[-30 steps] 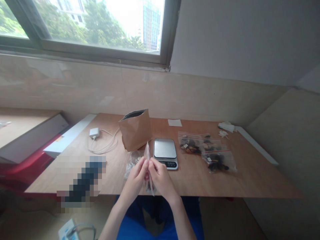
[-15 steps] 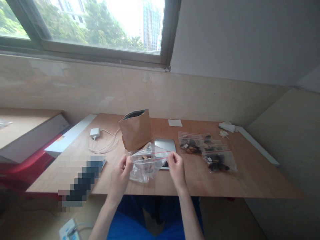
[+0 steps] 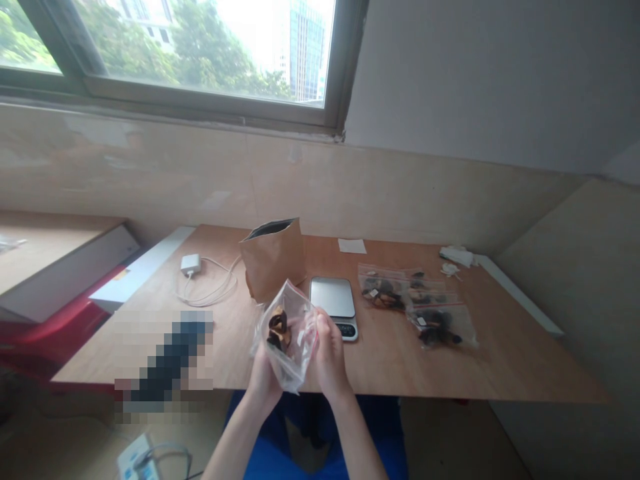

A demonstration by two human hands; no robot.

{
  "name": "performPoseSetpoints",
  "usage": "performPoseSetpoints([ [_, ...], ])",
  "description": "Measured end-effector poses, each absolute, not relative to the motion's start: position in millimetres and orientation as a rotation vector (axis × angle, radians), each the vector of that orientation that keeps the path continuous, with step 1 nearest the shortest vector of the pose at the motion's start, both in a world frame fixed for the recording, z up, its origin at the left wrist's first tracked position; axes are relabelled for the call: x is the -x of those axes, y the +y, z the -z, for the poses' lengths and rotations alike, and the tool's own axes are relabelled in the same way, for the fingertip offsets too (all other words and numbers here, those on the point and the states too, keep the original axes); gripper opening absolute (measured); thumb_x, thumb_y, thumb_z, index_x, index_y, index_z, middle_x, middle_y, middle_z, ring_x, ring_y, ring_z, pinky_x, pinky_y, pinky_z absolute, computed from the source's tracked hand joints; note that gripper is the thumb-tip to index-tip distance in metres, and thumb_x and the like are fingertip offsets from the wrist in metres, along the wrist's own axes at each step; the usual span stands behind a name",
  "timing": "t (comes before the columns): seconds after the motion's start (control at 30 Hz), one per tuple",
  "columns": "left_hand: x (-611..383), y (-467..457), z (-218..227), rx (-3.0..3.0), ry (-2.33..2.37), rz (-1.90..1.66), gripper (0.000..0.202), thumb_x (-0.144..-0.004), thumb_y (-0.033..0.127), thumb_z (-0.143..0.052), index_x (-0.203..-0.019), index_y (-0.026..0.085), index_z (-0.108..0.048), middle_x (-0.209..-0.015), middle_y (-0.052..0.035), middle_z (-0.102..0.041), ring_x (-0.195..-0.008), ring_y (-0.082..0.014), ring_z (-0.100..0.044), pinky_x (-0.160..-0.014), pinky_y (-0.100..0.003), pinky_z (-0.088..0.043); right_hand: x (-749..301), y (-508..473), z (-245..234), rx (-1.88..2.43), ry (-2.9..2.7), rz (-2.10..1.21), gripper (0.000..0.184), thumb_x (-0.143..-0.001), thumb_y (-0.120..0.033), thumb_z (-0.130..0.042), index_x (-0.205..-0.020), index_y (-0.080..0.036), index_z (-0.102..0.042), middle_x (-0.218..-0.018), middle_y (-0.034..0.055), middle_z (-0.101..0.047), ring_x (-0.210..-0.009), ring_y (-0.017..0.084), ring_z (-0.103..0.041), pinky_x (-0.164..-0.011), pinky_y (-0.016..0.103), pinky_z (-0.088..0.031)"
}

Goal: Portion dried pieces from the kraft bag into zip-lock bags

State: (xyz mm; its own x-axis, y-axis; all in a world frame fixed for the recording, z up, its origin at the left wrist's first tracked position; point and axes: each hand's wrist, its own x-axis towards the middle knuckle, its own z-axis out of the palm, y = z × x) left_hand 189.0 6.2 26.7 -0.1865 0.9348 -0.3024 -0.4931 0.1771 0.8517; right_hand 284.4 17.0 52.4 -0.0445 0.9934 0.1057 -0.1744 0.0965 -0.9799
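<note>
A clear zip bag (image 3: 295, 363) with a red seal line is held up over the table's front edge, its mouth spread wide toward me. Brown and black dried pieces (image 3: 279, 328) lie inside it. My left hand (image 3: 265, 373) cups the bag from the left and below, its fingers mostly hidden behind the plastic. At the right rim, my right hand (image 3: 330, 350) pinches the bag's edge. Just beyond the right hand sits a silver kitchen scale (image 3: 332, 298), its display partly covered by the fingers. Behind the bag stands a brown paper pouch (image 3: 274, 257), open at the top.
Several filled zip bags (image 3: 435, 323) lie to the right on the wooden table (image 3: 400, 373). A white charger (image 3: 191, 265) with a coiled cable is at the left, near a blurred-out object (image 3: 173, 360). White paper (image 3: 352, 246) lies at the back, crumpled white items (image 3: 457, 256) at the back right.
The zip bag was stretched flat between both hands; now its mouth is open toward me. My hands have come closer together and lower, uncovering more of the scale.
</note>
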Motion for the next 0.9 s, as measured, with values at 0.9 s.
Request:
performPoseSetpoints([
  [0.9,-162.1,64.4,68.1,-0.666,1.261,-1.643,0.047,-0.076,0.048,-0.053,-0.101,0.012,-0.067,-0.107,-0.0108,-0.068,-0.110,-0.0265,-0.057,-0.102,-0.040,-0.035,-241.6,62.8,2.0,1.478,-1.671,-0.858,0.044,-0.084,-0.026,-0.048,-0.124,-0.009,-0.051,-0.125,0.0202,-0.047,-0.126,0.029,-0.040,-0.107,0.044,-0.030],
])
